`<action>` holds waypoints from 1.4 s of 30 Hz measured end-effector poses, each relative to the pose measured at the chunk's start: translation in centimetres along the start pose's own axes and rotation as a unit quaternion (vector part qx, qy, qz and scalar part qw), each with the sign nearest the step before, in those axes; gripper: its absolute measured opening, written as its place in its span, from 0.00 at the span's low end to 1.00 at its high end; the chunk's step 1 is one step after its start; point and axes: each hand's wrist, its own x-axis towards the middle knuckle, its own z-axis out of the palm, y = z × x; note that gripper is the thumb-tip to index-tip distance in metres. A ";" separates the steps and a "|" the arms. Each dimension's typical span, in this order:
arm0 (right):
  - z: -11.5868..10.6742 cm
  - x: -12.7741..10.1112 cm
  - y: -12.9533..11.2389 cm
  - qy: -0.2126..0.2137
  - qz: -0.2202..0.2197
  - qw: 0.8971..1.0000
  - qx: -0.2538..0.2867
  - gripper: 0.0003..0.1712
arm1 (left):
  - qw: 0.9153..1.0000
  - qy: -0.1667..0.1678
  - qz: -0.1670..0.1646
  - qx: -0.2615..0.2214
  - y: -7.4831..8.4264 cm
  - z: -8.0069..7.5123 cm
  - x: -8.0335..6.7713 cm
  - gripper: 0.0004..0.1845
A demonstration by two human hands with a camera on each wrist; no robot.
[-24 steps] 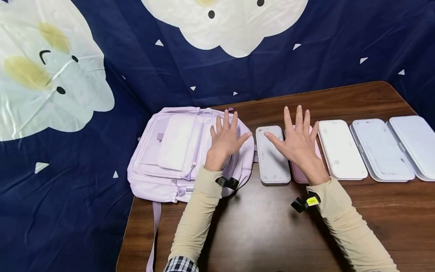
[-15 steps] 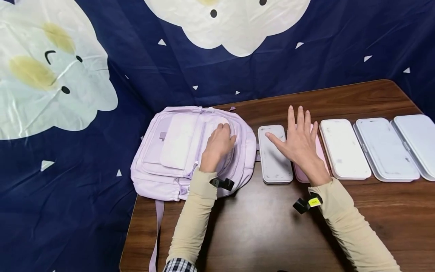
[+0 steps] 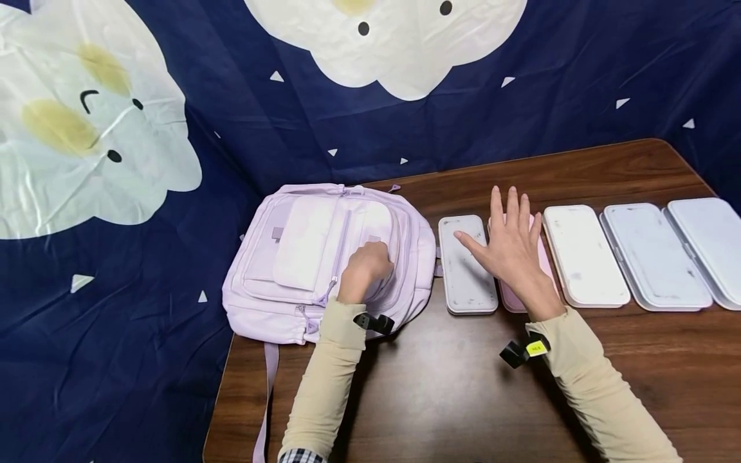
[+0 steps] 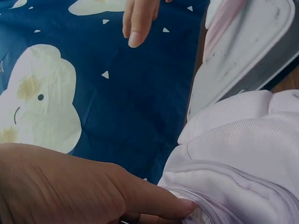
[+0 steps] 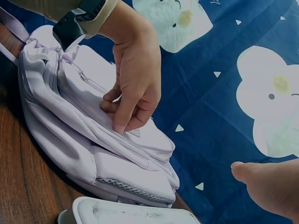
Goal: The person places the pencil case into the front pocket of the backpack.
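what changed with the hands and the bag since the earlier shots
The left hand went from spread flat on the lilac backpack to curled, drawing back toward the person; its fingertips now pinch the fabric by a zipper seam. The right hand stayed open and flat over the pink case beside the grey case. The backpack, the row of cases and the table kept their places.

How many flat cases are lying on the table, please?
5, in one row right of the backpack: a grey case, a pink case mostly hidden under the right hand, a white case, and two pale blue cases.
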 end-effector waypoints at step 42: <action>2.3 -1.8 0.6 0.024 -0.033 0.999 0.020 0.58 | 0.972 0.182 0.064 -0.137 -5.5 -8.3 -6.3 0.08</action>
